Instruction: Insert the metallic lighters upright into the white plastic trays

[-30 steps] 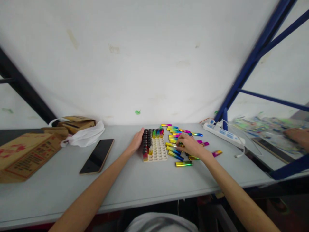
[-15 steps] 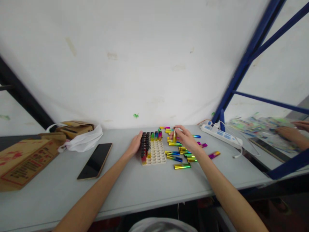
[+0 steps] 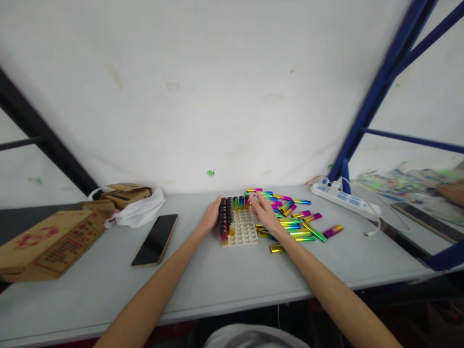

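A white tray [image 3: 243, 233] with rows of round holes lies on the grey table [image 3: 224, 275]. Dark-capped, rainbow-coloured lighters [image 3: 226, 217] stand in its left columns and back row. My left hand [image 3: 212, 215] rests against the tray's left edge. My right hand [image 3: 264, 212] is at the tray's back right corner, its fingertips pinching a lighter at the end of the back row; the fingers mostly hide it. Several loose shiny lighters [image 3: 295, 223] lie flat in a scattered pile just right of the tray.
A dark phone [image 3: 155, 239] lies left of the tray. Further left are a cardboard box [image 3: 50, 244] and a white plastic bag [image 3: 139, 210]. A white power strip [image 3: 344, 199] and blue frame [image 3: 366, 106] stand at right. Another person's hand [image 3: 451, 191] works far right.
My right hand lifted a lighter from the loose pile, held it upright, then carried it left to the tray's back row. My left hand stayed on the tray.
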Demonstrator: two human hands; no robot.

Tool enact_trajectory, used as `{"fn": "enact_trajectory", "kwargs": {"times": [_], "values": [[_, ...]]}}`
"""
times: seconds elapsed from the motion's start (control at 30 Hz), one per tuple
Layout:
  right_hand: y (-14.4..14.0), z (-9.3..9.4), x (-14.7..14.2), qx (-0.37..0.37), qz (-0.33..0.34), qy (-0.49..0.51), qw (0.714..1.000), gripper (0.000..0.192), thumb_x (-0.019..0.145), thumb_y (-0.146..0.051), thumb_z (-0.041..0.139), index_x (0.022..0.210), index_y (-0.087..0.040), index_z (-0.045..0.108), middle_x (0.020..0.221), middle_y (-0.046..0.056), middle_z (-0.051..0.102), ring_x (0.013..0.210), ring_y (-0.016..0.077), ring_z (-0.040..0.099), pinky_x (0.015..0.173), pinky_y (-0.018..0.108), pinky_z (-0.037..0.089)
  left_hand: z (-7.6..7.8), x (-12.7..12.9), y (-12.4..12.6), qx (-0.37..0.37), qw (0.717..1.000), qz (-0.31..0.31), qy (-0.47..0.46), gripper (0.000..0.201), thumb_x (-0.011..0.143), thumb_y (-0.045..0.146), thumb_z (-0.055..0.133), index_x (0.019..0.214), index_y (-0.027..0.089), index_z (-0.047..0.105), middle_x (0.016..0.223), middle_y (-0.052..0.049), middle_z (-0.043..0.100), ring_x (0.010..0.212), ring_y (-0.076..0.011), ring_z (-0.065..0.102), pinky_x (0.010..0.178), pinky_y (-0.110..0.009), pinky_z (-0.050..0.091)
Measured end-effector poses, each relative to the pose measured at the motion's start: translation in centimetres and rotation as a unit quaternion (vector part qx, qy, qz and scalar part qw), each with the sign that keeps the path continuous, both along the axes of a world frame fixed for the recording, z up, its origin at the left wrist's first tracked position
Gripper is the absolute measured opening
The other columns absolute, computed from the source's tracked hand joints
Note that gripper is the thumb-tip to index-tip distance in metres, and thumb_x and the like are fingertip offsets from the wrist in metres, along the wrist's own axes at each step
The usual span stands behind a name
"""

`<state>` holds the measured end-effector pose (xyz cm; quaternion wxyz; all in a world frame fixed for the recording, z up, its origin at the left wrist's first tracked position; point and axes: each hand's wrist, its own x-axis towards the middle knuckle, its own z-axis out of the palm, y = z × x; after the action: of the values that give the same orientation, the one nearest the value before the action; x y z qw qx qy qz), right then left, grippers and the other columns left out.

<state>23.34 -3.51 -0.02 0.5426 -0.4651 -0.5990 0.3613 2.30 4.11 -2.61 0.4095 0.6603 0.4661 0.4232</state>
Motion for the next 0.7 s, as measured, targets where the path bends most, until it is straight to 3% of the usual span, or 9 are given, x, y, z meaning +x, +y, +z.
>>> {"fn": "enact_trajectory", "kwargs": {"times": [0.1,0.23,0.47,0.7], "values": [[-0.3,0.2,0.4,0.019,-0.033,-0.048,0.998,0.056,0.093,-0.074,0.045,0.068,-0.024,0.043,0.055,-0.005,0.037,0.052,0.0128,0.034,0.049,0.027,0.025,0.0,0.0,0.0,0.002,1.000,-0.005,0.001,0.084,0.078,0.095,0.036,0.078,0.018,0.069,0.084,-0.009,0.075,0.091,-0.0292,0.065,0.094,-0.042,0.049],[-0.5,-0.1,0.5,0.025,-0.071,-0.108,0.991,0.055,0.093,-0.064,0.048,0.057,-0.024,0.036,0.051,-0.004,0.036,0.052,0.0124,0.035,0.053,0.028,0.024,0.2,0.1,-0.2,0.003,1.000,-0.002,-0.009,0.083,0.078,0.095,0.037,0.077,0.018,0.068,0.083,-0.009,0.075,0.090,-0.0290,0.065,0.094,-0.042,0.049],[-0.5,-1.0,0.2,0.017,-0.076,-0.137,0.988,0.037,0.088,-0.043,0.047,0.058,-0.024,0.037,0.053,-0.005,0.035,0.054,0.0123,0.035,0.055,0.029,0.021,0.5,0.2,-0.5,0.001,1.000,-0.004,-0.008,0.083,0.079,0.095,0.037,0.075,0.019,0.070,0.081,-0.009,0.076,0.091,-0.0306,0.065,0.093,-0.042,0.049],[-0.6,-0.7,0.1,0.035,-0.089,-0.148,0.984,0.039,0.089,-0.046,0.046,0.058,-0.024,0.036,0.054,-0.004,0.035,0.057,0.0133,0.036,0.056,0.029,0.022,0.4,0.1,-0.4,0.006,1.000,-0.003,-0.002,0.084,0.080,0.094,0.037,0.077,0.017,0.070,0.082,-0.010,0.075,0.089,-0.0303,0.065,0.093,-0.042,0.049]]}}
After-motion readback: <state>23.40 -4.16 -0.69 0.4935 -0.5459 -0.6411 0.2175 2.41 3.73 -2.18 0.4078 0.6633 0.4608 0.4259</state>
